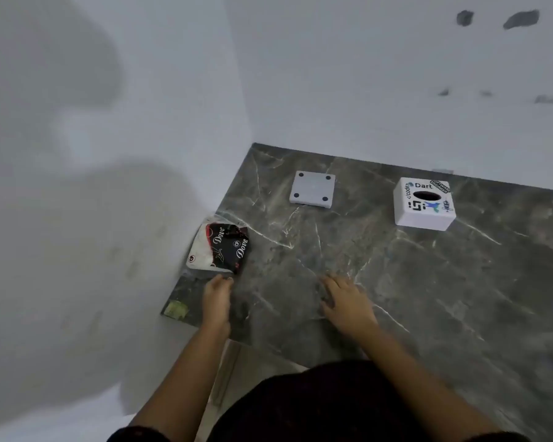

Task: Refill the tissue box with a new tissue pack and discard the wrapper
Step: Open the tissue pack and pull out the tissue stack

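Observation:
A black, white and red tissue pack (220, 247) in clear wrapper lies at the left edge of the dark marble table (396, 282), against the wall. My left hand (217, 295) pinches the wrapper's near edge. My right hand (345, 301) lies flat on the table with fingers spread, holding nothing. The white tissue box (423, 201), covered in stickers and with a dark oval slot on top, stands at the far right. Its white square base plate (313, 189), with four dark round feet facing up, lies apart at the far middle.
White walls close in on the left and behind the table. A yellowish scrap (177, 309) sits at the table's near left corner. Dark smudges (521, 19) mark the back wall.

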